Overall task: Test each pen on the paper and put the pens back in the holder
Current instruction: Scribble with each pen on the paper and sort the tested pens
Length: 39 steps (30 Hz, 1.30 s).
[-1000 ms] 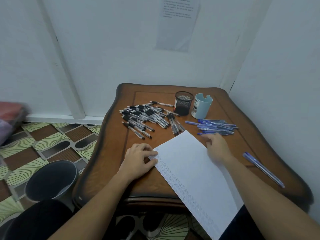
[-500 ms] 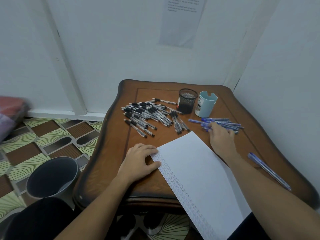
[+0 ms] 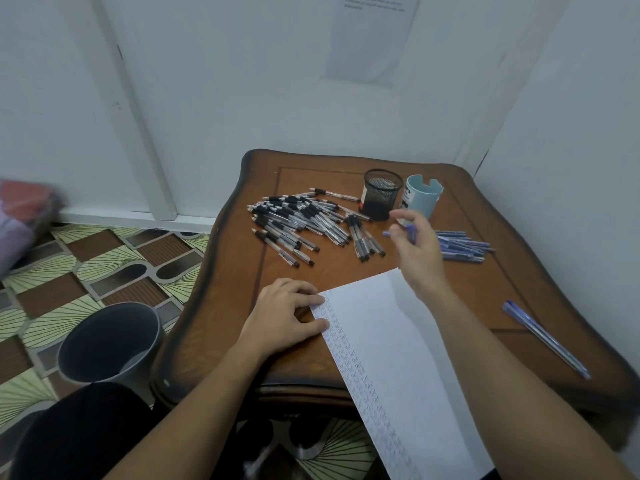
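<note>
Head view looks down on a brown wooden table (image 3: 214, 327) with a scalloped edge, set in a white-walled corner. A grey bin (image 3: 107, 344) stands on the patterned floor just left of it. High on the back wall hangs a printed sheet (image 3: 372, 36); its lines of text are too small to read.

A sheet of white paper (image 3: 398, 358) lies slanted across the near part of the table and overhangs the near edge. A band of small pen marks runs down its left margin; they cannot be read. The left hand (image 3: 287, 317) lies flat on the wood, fingers loosely curled, fingertips pressing on the paper's upper left edge.

The right hand (image 3: 417, 251) is raised above the table beyond the paper's far corner, fingers closed around a blue pen (image 3: 407, 232) whose ends show on either side of the grip.

A large heap of clear pens with black grips (image 3: 301, 223) is spread across the middle of the table. A smaller cluster of blue pens (image 3: 464, 245) lies just right of the raised hand. One more blue pen (image 3: 543, 337) lies alone near the right edge, well apart.

Behind the heaps stand a black mesh holder (image 3: 382, 194) bearing a red and white label, and beside it a pale blue holder (image 3: 420, 199) with a notched rim and dark lettering, only partly seen and not legible.
</note>
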### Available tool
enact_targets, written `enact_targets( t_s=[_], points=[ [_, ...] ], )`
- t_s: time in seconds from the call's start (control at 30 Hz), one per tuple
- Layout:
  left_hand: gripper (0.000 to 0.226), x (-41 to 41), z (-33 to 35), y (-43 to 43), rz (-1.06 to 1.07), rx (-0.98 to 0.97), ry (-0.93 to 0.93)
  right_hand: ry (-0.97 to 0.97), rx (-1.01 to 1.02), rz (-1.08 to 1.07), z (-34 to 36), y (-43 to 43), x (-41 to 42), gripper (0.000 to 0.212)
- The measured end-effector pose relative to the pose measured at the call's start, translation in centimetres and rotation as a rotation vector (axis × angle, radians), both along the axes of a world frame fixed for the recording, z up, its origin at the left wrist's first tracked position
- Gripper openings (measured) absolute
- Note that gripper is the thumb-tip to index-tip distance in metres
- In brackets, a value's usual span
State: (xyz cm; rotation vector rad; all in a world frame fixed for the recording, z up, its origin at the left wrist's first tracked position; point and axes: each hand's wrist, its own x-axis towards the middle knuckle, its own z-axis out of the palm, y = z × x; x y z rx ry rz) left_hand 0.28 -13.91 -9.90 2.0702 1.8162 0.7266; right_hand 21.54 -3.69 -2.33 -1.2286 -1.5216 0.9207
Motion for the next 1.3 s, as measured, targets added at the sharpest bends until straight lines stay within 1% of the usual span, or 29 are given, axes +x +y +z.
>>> enact_targets(
  t_s=[0.03,0.1,0.13,0.17,0.2,0.23,0.3,0.33,0.37,0.43,0.47,0.53,0.57,0.63,0.73,0.8,0.83,1.0,1.3],
  points=[
    [0.048,0.0,0.0,0.0,-0.003,-0.006,0.0,0.122,-0.072,0.008,0.3,-0.2,-0.3,0.02],
    [0.05,0.0,0.0,0.1,-0.008,-0.004,0.0,0.302,-0.197,0.003,0.3,-0.5,-0.9,0.048],
    [0.05,0.0,0.0,0.1,-0.007,-0.004,0.001,0.338,-0.248,-0.004,0.1,-0.6,-1.1,0.056],
    [0.049,0.0,0.0,0.1,-0.007,-0.009,0.003,0.347,-0.298,0.007,-0.3,-0.7,-1.2,0.06],
    [0.048,0.0,0.1,0.1,-0.007,-0.016,0.005,0.343,-0.346,0.043,-0.8,-0.8,-1.3,0.059],
    [0.047,0.0,0.1,0.1,-0.006,-0.015,0.005,0.341,-0.393,0.09,-1.2,-1.1,-1.5,0.054],
    [0.049,0.0,0.1,0.0,-0.008,-0.001,0.006,0.33,-0.447,0.155,-2.3,-1.4,-1.8,0.033],
    [0.049,0.0,0.1,0.0,-0.01,-0.002,0.008,0.312,-0.443,0.165,-2.7,-1.4,-2.0,0.025],
    [0.048,0.0,0.2,0.0,-0.011,-0.007,0.013,0.29,-0.43,0.157,-3.0,-1.5,-2.4,0.021],
    [0.046,0.0,0.1,0.0,-0.009,-0.007,0.018,0.245,-0.411,0.159,-3.3,-1.5,-3.1,0.021],
    [0.045,0.0,0.1,0.0,-0.006,-0.001,0.021,0.233,-0.403,0.194,-3.5,-1.4,-3.4,0.02],
    [0.045,-0.1,0.0,0.0,-0.006,0.0,0.033,0.194,-0.384,0.269,-3.8,-1.3,-4.0,0.014],
    [0.045,-0.1,0.0,0.0,-0.008,0.0,0.036,0.147,-0.366,0.271,-4.1,-1.3,-4.1,0.011],
    [0.045,-0.1,-0.1,0.0,-0.008,0.004,0.034,0.073,-0.321,0.226,-4.7,-1.4,-4.3,0.018],
    [0.046,-0.1,-0.1,-0.1,-0.008,0.014,0.042,0.093,-0.29,0.169,-5.6,-1.6,-4.5,0.034],
    [0.048,-0.1,-0.2,-0.1,-0.014,0.022,0.046,0.064,-0.242,0.145,-6.0,-1.5,-4.6,0.045],
    [0.05,-0.1,-0.2,-0.1,-0.017,0.035,0.048,0.055,-0.215,0.138,-6.0,-1.5,-4.7,0.046],
    [0.052,0.3,-0.5,-0.4,-0.034,0.074,0.092,0.019,-0.174,0.17,-6.5,-1.7,-4.7,0.038],
    [0.05,0.2,-0.9,-0.4,-0.037,0.075,0.103,0.012,-0.149,0.204,-7.3,-1.4,-4.4,0.039]
  ],
)
